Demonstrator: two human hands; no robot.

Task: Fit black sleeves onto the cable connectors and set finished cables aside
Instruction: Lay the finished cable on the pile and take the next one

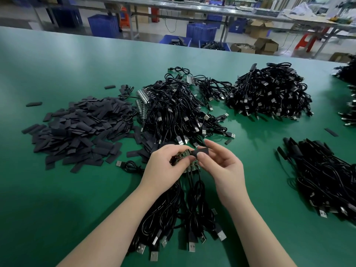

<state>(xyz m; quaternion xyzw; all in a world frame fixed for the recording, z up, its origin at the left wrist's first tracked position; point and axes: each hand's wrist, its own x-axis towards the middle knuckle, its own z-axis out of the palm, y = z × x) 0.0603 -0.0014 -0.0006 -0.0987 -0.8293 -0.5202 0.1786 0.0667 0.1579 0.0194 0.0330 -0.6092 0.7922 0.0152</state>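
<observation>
My left hand (167, 166) grips a bunch of small green circuit-board connectors (183, 154) whose black cables (181, 209) trail down toward me with USB plugs at their ends. My right hand (221, 166) pinches a black sleeve (200, 152) between thumb and fingers, with its left end over one board. A heap of loose flat black sleeves (81, 132) lies to the left. A pile of sleeved cables (327, 176) rests at the right.
On the green table (57, 209), two big tangles of black USB cables sit beyond my hands, at centre (177, 112) and at right (269, 93). More cables lie at the far right edge (348, 93). Blue crates (201, 32) and benches stand beyond the table.
</observation>
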